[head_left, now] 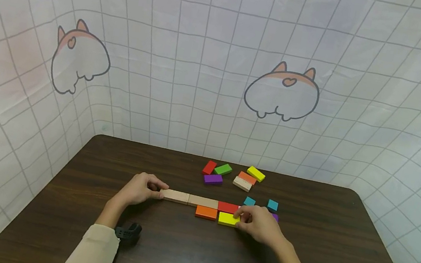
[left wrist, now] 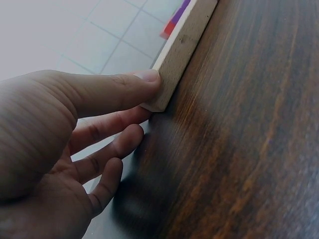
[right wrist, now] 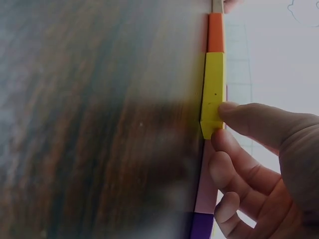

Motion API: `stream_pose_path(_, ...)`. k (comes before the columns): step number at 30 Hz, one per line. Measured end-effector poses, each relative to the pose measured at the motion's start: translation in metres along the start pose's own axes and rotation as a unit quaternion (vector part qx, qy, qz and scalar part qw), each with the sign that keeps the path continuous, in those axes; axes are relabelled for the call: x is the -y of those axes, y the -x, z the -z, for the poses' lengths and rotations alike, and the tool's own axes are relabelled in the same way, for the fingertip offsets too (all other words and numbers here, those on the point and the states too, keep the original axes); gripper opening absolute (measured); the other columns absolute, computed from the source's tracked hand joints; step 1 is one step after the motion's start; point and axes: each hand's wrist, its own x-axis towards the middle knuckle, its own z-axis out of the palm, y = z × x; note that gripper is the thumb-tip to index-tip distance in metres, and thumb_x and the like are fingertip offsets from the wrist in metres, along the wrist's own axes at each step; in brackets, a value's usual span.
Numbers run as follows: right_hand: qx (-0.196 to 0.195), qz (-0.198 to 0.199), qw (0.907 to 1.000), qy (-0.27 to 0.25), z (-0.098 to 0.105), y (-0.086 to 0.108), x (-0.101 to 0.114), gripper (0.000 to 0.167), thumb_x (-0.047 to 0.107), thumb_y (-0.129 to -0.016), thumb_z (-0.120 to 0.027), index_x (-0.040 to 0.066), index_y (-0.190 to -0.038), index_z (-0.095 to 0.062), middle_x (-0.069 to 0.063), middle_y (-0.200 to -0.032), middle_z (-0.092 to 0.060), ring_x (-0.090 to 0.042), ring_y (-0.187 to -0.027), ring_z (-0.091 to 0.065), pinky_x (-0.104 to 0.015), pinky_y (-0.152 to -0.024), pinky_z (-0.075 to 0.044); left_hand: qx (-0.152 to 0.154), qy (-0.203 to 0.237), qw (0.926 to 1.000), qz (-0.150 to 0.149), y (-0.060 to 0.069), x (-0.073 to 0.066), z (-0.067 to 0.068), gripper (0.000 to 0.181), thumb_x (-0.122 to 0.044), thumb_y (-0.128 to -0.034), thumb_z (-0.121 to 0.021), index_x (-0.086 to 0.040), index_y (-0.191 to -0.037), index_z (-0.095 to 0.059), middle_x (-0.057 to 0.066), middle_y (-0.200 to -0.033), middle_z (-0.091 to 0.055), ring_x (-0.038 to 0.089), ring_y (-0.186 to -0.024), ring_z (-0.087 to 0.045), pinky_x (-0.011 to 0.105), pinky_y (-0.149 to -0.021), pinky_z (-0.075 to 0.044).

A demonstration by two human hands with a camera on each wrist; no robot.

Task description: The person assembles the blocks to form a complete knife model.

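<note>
In the head view a row of blocks runs across the table: two plain wooden blocks, a red block, then blocks partly behind my right hand. My left hand pinches the outer end of the leftmost wooden block between thumb and index finger. In front of the row lie an orange block and a yellow block. The right hand pinches the yellow block's right end by thumb and index finger. Beyond it, the right wrist view shows a pink block and a purple block.
Two blue blocks stand behind the row's right part. Farther back lie loose red, green, purple, orange, wooden and yellow blocks. A gridded curtain surrounds the dark table.
</note>
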Motion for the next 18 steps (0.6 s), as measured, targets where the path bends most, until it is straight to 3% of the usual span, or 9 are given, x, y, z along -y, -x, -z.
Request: stream_pose_path(18, 0.005, -0.022, 0.9997, -0.003, -0.0038, -0.0083, 0.0036, 0.013, 0.013, -0.089, -0.078, 0.018, -0.101, -0.076, 0.008, -0.08, -0.066, -0.009, -0.07, -0.056, -0.025, -0.064, -0.048, 0.002, 0.004, 1.0, -0.004, -0.0012, 0.0043, -0.0009, 0.023, -0.017, -0.0876, -0.082, -0.023, -0.11, -0.081, -0.001, -0.103, -0.072, 0.016, -0.084, -0.059, 0.033, -0.074, -0.049)
